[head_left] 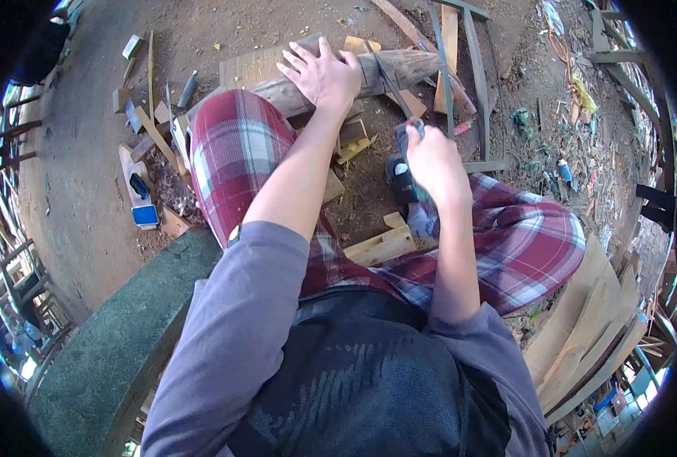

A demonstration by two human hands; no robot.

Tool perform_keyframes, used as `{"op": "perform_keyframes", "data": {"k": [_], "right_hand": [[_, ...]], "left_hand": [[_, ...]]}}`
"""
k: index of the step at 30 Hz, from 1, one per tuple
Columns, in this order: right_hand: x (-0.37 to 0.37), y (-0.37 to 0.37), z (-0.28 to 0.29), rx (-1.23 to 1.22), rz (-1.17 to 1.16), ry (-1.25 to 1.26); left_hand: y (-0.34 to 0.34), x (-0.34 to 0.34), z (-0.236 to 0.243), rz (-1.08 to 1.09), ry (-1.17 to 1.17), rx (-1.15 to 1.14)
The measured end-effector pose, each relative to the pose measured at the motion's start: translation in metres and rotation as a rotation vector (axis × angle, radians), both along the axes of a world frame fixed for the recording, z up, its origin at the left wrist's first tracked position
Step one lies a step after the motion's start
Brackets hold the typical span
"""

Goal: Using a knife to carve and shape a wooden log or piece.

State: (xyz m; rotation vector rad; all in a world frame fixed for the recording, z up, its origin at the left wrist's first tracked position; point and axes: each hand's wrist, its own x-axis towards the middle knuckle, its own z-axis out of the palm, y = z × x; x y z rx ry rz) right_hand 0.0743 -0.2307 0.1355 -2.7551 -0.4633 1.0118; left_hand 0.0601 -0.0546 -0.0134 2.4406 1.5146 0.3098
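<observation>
Grey-brown wood (pixel 410 67) lies under the left hand's (pixel 329 79) spread fingers (pixel 302 55), the right hand's (pixel 434 158) clamped round a tool handle (pixel 408 129).

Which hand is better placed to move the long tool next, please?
Probably the right hand: it is closed around the tool, while the left hand lies spread on the log.

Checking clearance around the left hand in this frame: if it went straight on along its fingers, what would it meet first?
Most likely the flat wooden board, which shows just ahead of the left hand on the far side of the log; the height between them is unclear.
</observation>
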Motion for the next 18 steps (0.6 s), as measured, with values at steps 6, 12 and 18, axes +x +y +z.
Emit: {"op": "perform_keyframes", "data": {"k": [6,12,18], "right_hand": [[-0.006,0.003,-0.012,0.046,0.058,0.005],[-0.010,0.024,-0.015,0.038,-0.010,-0.029],[0.002,0.048,-0.053,0.110,0.004,-0.097]], "left_hand": [[0.005,-0.002,-0.006,-0.014,-0.032,0.060],[0.004,-0.001,-0.006,-0.020,-0.026,0.042],[0.003,0.000,-0.002,-0.019,-0.016,0.042]]}}
